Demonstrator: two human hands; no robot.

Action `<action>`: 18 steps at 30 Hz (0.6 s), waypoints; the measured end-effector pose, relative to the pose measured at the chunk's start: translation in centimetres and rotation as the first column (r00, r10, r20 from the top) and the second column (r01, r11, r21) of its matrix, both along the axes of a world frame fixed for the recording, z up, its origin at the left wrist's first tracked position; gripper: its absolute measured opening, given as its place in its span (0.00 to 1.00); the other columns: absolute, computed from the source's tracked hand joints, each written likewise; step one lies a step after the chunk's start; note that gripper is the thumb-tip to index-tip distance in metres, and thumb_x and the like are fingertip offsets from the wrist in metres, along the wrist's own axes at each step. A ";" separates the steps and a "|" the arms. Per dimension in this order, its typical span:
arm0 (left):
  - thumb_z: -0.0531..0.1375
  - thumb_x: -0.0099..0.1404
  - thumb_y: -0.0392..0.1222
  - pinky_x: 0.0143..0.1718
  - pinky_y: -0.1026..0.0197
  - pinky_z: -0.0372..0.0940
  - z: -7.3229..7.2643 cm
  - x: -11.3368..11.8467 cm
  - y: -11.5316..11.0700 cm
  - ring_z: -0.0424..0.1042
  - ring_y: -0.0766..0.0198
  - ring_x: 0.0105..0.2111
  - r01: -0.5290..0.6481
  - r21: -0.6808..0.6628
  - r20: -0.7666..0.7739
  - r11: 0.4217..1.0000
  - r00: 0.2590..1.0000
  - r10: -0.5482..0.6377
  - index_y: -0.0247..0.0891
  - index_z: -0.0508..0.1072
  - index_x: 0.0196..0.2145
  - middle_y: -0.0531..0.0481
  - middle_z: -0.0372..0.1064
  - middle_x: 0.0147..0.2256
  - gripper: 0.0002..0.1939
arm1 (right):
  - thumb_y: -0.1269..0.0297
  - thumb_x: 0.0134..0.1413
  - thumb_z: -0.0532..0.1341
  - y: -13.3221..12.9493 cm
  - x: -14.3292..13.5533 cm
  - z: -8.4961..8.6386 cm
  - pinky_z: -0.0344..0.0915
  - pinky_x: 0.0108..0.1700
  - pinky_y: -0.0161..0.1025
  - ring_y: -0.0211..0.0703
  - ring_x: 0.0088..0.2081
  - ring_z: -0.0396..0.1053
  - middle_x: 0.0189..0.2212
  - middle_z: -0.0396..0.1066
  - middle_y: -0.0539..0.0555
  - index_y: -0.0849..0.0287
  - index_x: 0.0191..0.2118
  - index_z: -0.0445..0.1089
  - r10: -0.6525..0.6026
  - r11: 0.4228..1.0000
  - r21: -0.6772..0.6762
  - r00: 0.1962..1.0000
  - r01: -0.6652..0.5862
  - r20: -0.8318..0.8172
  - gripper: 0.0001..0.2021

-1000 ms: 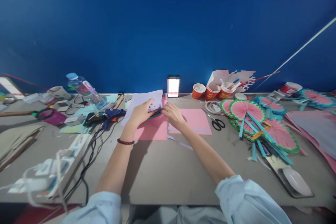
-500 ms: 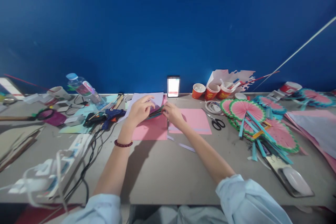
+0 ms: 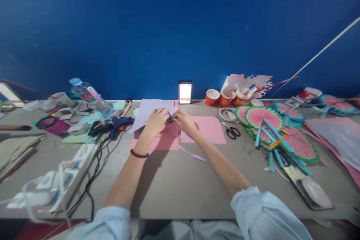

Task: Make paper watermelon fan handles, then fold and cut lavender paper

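Note:
Both hands meet over the middle of the desk, above pink paper (image 3: 165, 140) and a pale lilac sheet (image 3: 146, 110). My left hand (image 3: 158, 120) has its fingers bent together around the left part of a small dark folded piece (image 3: 170, 120). Pinched at the right end of this piece is my right hand (image 3: 182, 120). Most of the dark piece is hidden by my fingers. A second pink sheet (image 3: 209, 129) lies right of my right hand, and a thin lilac strip (image 3: 195, 155) lies in front of it.
Scissors (image 3: 232, 131), red paper cups (image 3: 226, 98) and watermelon-patterned paper fans (image 3: 266, 120) are at the right. A phone (image 3: 185, 93) stands at the wall. Leftward are a blue glue gun (image 3: 119, 123), a bottle (image 3: 91, 95) and a power strip (image 3: 73, 176) with cables.
My left hand has moved right and down, from raised spread fingers to closed beside my right hand. The dark piece is now mostly covered. My right hand has barely moved.

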State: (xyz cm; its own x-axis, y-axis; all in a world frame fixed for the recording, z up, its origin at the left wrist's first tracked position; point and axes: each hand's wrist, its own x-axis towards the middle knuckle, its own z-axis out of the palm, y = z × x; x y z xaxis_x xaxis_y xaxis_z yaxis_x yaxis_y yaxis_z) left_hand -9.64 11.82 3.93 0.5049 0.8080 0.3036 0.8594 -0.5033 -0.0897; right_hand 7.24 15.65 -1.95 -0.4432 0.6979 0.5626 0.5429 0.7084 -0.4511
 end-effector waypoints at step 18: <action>0.52 0.63 0.31 0.39 0.53 0.60 -0.2 0.7 -0.2 0.66 0.53 0.42 0.003 0.032 -0.022 0.999 1.000 -0.002 0.37 0.71 0.35 0.41 0.68 0.44 0.09 | 0.72 0.61 0.53 0.2 0.6 0.3 0.56 0.38 0.39 0.45 0.38 0.61 0.31 0.68 0.57 0.60 0.32 0.71 -0.018 0.990 0.139 0.978 -0.012 0.208 0.10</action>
